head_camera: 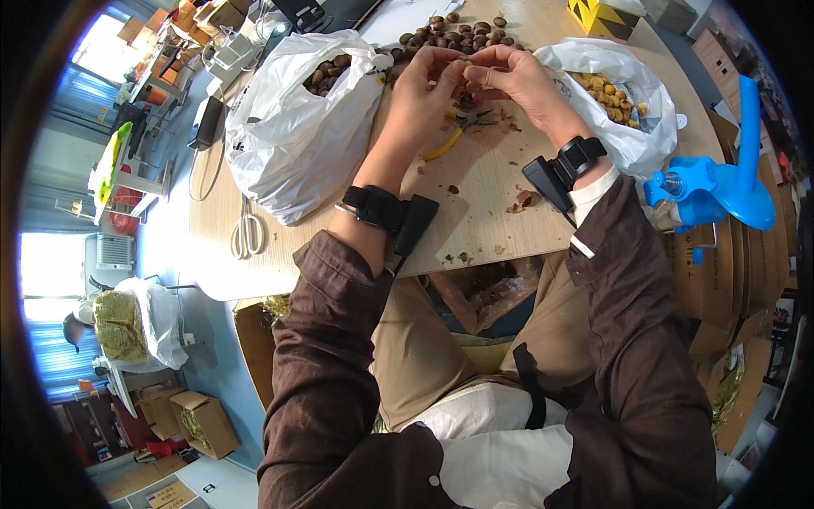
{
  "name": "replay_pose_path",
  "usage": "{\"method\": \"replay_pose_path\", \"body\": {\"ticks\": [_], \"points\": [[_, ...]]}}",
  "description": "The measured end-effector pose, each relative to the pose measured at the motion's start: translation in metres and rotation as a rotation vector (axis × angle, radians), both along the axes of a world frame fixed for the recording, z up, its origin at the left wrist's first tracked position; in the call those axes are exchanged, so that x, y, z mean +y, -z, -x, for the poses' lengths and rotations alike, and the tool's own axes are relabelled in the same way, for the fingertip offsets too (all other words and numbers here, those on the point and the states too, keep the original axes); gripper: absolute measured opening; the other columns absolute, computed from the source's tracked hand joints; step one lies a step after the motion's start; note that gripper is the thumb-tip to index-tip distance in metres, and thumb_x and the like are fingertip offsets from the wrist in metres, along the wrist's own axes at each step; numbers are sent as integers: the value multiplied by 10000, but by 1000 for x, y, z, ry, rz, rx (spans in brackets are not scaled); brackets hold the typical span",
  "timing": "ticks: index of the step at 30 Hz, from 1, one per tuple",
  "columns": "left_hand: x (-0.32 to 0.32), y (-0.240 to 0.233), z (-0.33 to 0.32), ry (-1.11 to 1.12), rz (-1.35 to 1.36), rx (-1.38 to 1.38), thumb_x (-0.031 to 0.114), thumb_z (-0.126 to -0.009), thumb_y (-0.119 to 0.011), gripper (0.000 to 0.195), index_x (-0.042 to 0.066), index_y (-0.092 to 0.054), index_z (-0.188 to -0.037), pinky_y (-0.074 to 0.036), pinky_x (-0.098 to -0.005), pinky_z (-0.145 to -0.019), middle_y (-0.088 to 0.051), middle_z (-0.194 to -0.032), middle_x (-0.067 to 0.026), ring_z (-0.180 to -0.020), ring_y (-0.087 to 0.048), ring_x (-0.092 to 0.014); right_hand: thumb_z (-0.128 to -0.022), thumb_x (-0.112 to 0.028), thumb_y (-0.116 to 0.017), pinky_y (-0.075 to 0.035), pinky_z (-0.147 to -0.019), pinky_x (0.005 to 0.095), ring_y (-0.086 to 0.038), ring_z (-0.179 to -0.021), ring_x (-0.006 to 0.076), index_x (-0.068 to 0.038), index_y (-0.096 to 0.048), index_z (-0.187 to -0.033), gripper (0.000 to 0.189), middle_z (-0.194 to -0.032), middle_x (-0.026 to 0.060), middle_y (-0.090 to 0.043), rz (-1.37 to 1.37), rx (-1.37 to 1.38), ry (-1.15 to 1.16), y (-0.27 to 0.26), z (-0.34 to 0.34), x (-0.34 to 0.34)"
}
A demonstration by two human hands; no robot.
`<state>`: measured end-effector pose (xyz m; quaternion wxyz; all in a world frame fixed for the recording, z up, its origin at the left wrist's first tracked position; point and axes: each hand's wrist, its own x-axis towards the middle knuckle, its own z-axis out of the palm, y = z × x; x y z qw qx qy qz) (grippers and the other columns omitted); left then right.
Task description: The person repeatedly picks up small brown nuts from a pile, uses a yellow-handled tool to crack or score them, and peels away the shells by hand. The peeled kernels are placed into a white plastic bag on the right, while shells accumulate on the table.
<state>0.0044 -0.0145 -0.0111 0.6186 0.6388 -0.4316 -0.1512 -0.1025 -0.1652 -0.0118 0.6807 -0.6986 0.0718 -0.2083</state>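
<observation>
My left hand (427,86) and my right hand (510,76) meet above the far part of the table, fingertips pinched together. Between them is a small yellowish chestnut (468,62), mostly covered by the fingers. Just below lie yellow-handled pliers (450,141), their metal jaws pointing right. Scraps of brown shell (523,200) are strewn over the wood. Beyond my hands spreads a heap of unpeeled chestnuts (467,39). To the left stands a white plastic bag (299,146) with brown chestnuts (327,75) showing in its mouth. At right, another white bag (655,105) holds peeled yellow chestnuts (607,95).
Scissors (248,235) lie at the left of the wooden table (496,232). A blue clamp-like device (706,184) sits at its right edge. Below the front edge, an open box (467,305) stands between my knees. Cardboard boxes (712,273) are stacked at right.
</observation>
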Motion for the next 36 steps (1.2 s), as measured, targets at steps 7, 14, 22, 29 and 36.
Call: {"method": "replay_pose_path", "body": {"ticks": [7, 14, 22, 29, 36], "points": [[1, -2, 6, -14, -38, -191, 167, -1039, -539, 219, 15, -551, -1196, -551, -284, -799, -671, -984, -81, -879, -655, -132, -831, -265, -828, -578, -759, 250, -679, -804, 112, -5, -715, -1039, 352, -917, 49, -722, 25, 32, 40, 1, -1, -1], [2, -5, 11, -52, -39, -308, 150, -1031, -506, 163, 20, -534, -1125, -530, -397, -744, -680, -944, -181, -855, -675, -329, -833, -239, -828, -575, -745, 254, -686, -805, 118, 0, -741, -989, 298, -906, 53, -731, 0, 0, 37, 7, -5, -4], [3, -10, 15, -39, -27, -416, 150, -1043, -471, 153, 18, -508, -1112, -519, -428, -741, -669, -950, -198, -870, -655, -381, -827, -158, -823, -551, -790, 245, -689, -812, 113, 8, -749, -942, 215, -878, 55, -736, 85, -31, 40, 4, -4, -6], [3, -10, 17, -56, -31, -464, 150, -1042, -455, 158, 51, -485, -1161, -508, -439, -773, -655, -991, -208, -909, -638, -408, -828, -158, -823, -542, -783, 242, -675, -808, 106, -1, -751, -936, 204, -861, 46, -730, 57, -41, 28, -1, -2, -4], [0, -11, 17, -85, -23, -539, 129, -1048, -442, 146, 3, -456, -1120, -509, -458, -714, -648, -947, -232, -859, -642, -415, -850, -147, -796, -519, -793, 243, -659, -813, 107, -10, -743, -955, 181, -869, 43, -721, 45, -43, 3, -1, -2, -5]]}}
